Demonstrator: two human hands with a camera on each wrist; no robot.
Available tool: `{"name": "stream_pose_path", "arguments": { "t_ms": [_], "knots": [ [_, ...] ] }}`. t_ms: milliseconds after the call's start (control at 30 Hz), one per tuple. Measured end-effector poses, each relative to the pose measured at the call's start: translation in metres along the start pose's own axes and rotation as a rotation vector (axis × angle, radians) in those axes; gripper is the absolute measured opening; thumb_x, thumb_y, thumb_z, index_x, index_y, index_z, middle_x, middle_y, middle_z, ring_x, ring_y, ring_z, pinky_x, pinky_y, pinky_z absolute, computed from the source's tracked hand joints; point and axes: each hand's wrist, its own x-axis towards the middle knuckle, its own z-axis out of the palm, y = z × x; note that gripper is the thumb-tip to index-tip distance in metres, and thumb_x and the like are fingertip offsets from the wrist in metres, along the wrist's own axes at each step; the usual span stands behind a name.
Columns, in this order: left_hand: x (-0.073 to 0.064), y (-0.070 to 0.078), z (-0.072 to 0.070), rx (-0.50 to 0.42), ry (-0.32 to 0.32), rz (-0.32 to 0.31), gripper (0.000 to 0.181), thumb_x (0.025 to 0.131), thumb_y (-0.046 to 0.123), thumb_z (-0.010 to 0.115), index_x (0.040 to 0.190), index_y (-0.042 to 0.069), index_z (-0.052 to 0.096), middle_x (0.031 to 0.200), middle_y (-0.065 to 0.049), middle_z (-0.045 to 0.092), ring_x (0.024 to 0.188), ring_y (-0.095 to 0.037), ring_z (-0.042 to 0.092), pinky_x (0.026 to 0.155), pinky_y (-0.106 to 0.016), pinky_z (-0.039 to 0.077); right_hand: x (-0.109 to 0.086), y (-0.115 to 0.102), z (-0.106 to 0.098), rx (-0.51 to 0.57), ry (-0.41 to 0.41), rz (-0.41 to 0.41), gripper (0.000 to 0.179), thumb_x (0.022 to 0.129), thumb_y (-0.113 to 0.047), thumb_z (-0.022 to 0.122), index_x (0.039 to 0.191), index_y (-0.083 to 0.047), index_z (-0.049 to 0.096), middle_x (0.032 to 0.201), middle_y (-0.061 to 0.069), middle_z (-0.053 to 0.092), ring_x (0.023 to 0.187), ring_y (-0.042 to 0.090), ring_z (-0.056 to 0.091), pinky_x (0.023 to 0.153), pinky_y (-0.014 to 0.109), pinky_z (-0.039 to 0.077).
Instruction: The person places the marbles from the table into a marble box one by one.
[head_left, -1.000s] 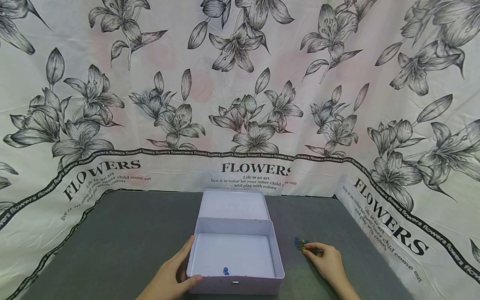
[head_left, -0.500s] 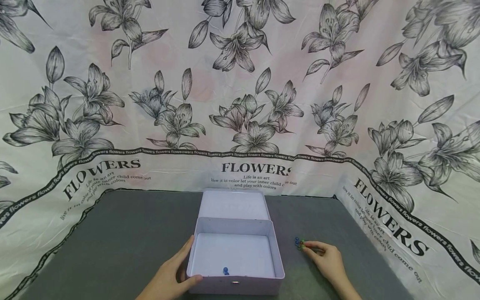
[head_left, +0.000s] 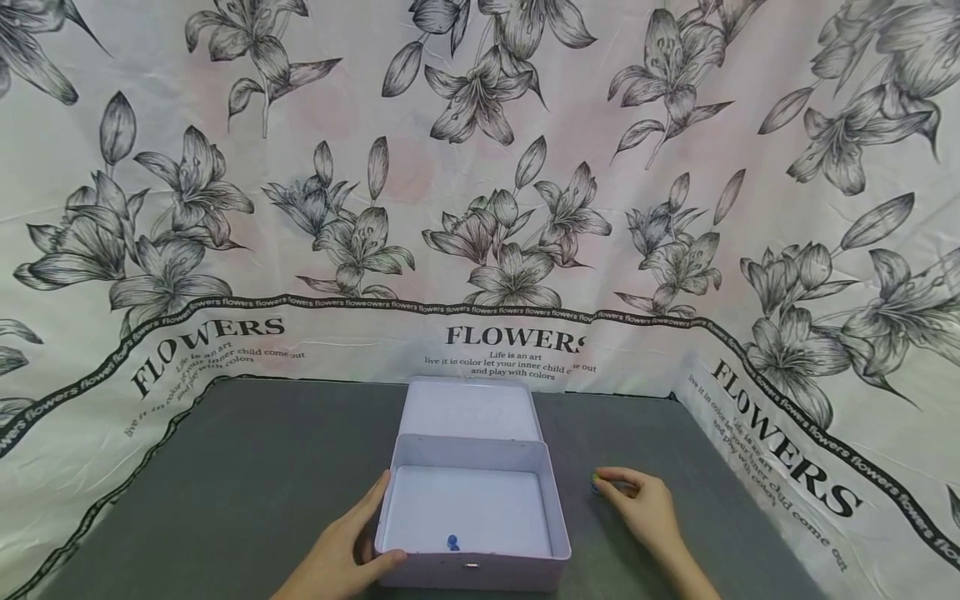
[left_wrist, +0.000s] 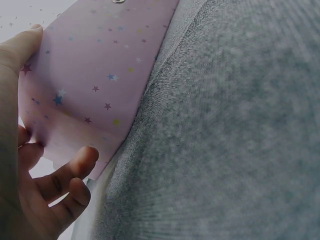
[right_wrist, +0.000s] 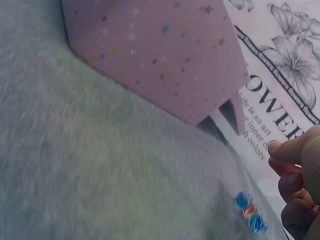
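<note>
A pink tin box [head_left: 471,571] with printed stars and a small front clasp stands with its lid [head_left: 471,408] raised at the back. Its pale inside holds small blue marbles [head_left: 452,542] near the front wall. My left hand [head_left: 345,537] grips the box's front left corner, thumb on the front and fingers along the side. Right of the box, my right hand [head_left: 645,508] pinches a small green marble [head_left: 596,476] at its fingertips, mostly hidden. Below that hand, several blue and orange marbles [right_wrist: 250,212] lie on the table.
The dark grey cloth-covered table [head_left: 285,467] spreads around the box. A white curtain [head_left: 510,250] printed with flowers and lettering hangs at the back and along both sides.
My right hand has moved a little left and up, with the green marble at its fingertips, and now covers most of the marble cluster. The left hand and box stay put.
</note>
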Motion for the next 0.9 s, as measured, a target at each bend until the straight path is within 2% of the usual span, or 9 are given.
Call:
{"name": "stream_pose_path", "arguments": {
  "t_ms": [267, 500, 667, 900],
  "knots": [
    [0.0, 0.001, 0.0, -0.007, -0.003, 0.002, 0.104, 0.091, 0.052, 0.081, 0.171, 0.019, 0.023, 0.172, -0.01, 0.03, 0.15, -0.037, 0.044, 0.108, -0.059, 0.047, 0.006, -0.014, 0.013, 0.061, 0.025, -0.054, 0.016, 0.091, -0.013, 0.085, 0.106, -0.006, 0.084, 0.097, 0.009, 0.081, 0.045, 0.0, 0.033, 0.044, 0.021, 0.03],
    [0.001, 0.003, 0.001, -0.026, -0.024, -0.014, 0.105, 0.091, 0.053, 0.081, 0.171, 0.021, 0.022, 0.173, -0.008, 0.029, 0.146, -0.032, 0.047, 0.106, -0.05, 0.051, 0.011, -0.026, 0.023, 0.103, 0.049, -0.084, 0.014, 0.09, -0.009, 0.086, 0.103, -0.005, 0.084, 0.096, 0.011, 0.081, 0.046, -0.002, 0.031, 0.045, 0.019, 0.027],
    [0.0, 0.004, 0.002, -0.039, -0.019, -0.021, 0.105, 0.09, 0.052, 0.082, 0.171, 0.019, 0.023, 0.173, -0.011, 0.03, 0.142, -0.033, 0.05, 0.104, -0.051, 0.053, 0.015, -0.039, 0.031, 0.137, 0.035, -0.082, 0.017, 0.09, -0.01, 0.086, 0.106, -0.003, 0.083, 0.102, 0.013, 0.081, 0.05, 0.0, 0.04, 0.047, 0.02, 0.029],
    [0.0, 0.005, 0.001, -0.05, -0.017, -0.027, 0.106, 0.09, 0.051, 0.082, 0.171, 0.017, 0.022, 0.173, -0.012, 0.027, 0.148, -0.04, 0.045, 0.107, -0.058, 0.049, 0.017, -0.051, 0.044, 0.191, 0.029, -0.1, 0.015, 0.09, -0.006, 0.084, 0.105, -0.002, 0.083, 0.102, 0.014, 0.081, 0.05, 0.002, 0.037, 0.047, 0.02, 0.026]
  ]
}}
